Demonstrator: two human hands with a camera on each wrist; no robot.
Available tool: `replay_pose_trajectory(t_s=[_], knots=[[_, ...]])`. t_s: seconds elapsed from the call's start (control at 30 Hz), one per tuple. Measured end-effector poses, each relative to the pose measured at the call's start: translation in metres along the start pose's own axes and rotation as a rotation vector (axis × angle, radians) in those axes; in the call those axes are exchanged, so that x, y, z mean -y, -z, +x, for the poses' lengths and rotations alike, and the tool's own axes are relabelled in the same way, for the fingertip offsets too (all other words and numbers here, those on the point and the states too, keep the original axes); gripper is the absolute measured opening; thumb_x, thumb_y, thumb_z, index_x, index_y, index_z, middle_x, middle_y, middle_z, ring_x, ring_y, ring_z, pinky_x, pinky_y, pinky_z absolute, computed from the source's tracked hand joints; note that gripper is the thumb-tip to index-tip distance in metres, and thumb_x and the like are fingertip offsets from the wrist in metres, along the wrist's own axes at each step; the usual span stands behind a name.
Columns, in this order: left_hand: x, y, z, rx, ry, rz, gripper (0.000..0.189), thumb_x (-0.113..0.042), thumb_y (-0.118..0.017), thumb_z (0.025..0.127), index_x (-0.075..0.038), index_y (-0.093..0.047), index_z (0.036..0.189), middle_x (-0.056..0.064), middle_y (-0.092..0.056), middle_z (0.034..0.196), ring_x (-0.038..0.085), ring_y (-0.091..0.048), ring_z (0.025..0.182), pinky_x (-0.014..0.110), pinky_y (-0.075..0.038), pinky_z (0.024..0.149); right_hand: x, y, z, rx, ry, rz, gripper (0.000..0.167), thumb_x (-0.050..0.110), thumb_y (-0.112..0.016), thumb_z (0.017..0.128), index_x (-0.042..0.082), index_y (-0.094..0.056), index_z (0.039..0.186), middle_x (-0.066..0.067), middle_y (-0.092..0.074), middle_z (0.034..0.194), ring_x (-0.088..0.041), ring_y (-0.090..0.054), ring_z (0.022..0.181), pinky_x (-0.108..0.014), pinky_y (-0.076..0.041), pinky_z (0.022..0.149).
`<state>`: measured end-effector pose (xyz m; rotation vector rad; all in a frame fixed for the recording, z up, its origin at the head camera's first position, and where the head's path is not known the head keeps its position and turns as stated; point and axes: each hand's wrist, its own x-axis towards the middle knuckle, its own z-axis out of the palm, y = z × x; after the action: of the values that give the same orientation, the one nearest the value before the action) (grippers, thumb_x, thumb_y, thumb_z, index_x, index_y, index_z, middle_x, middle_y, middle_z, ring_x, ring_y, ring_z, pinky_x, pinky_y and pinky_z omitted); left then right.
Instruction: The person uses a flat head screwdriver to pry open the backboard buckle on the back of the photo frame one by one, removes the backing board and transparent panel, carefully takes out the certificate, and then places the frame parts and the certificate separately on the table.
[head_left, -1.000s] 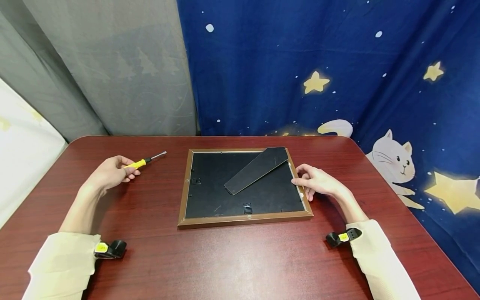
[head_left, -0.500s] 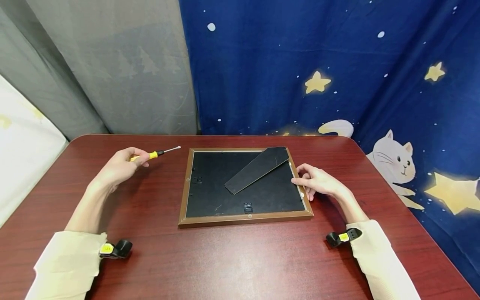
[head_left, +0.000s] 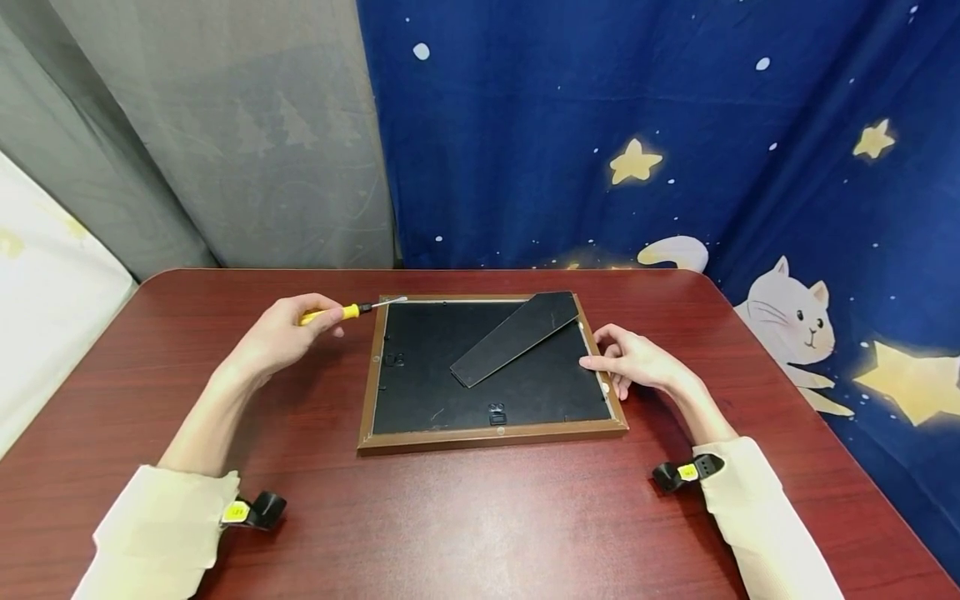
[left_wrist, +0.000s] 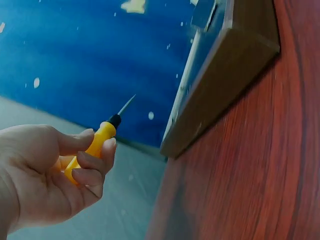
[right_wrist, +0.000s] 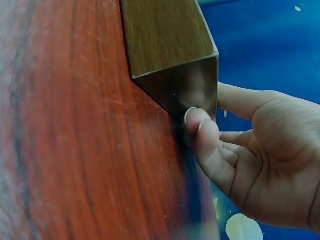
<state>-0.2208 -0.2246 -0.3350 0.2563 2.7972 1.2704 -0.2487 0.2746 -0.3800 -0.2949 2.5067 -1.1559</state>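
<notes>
A screwdriver (head_left: 350, 312) with a yellow handle, black collar and metal shaft is held by my left hand (head_left: 288, 329), its fingers curled round the handle. In the head view its tip appears over the far left corner of a picture frame (head_left: 495, 433); the left wrist view shows the shaft (left_wrist: 126, 105) apart from the frame's side (left_wrist: 227, 80). The brown-edged frame lies with its black back up, a folded stand leg (head_left: 517, 337) slanting across it. My right hand (head_left: 633, 362) grips the frame's right edge, thumb on top and fingertips (right_wrist: 206, 135) against the outer side.
The frame lies on a dark red wooden table (head_left: 480, 533). Behind the table hang a grey curtain (head_left: 247, 150) and a blue curtain (head_left: 517, 142) with stars and a cat. Small metal hangers (head_left: 497, 414) sit on the frame's back.
My left hand has carried the screwdriver rightward, from the table at the left to the frame's far left corner. The right hand and the frame have stayed in place.
</notes>
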Motion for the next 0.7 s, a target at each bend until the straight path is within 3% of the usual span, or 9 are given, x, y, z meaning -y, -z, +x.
replay_pose_trajectory(t_s=[0.37, 0.7], knots=[[-0.037, -0.031, -0.001, 0.051, -0.102, 0.014, 0.029, -0.026, -0.058, 0.105, 0.0, -0.066, 0.115, 0.013, -0.064, 0.089, 0.03, -0.057, 0.081, 0.035, -0.045, 0.071, 0.004, 0.001, -0.003, 0.007, 0.005, 0.012, 0.055, 0.028, -0.073, 0.095, -0.004, -0.044, 0.13, -0.01, -0.059, 0.069, -0.021, -0.06, 0.047, -0.034, -0.056, 0.048], [-0.063, -0.061, 0.006, 0.1, -0.165, 0.012, 0.024, -0.025, -0.068, 0.099, -0.005, -0.066, 0.111, 0.008, -0.063, 0.087, 0.022, -0.057, 0.077, 0.034, -0.047, 0.069, 0.003, 0.0, -0.004, 0.015, 0.01, 0.018, 0.056, 0.028, -0.072, 0.096, -0.004, -0.043, 0.131, -0.009, -0.059, 0.07, -0.022, -0.06, 0.047, -0.034, -0.056, 0.049]])
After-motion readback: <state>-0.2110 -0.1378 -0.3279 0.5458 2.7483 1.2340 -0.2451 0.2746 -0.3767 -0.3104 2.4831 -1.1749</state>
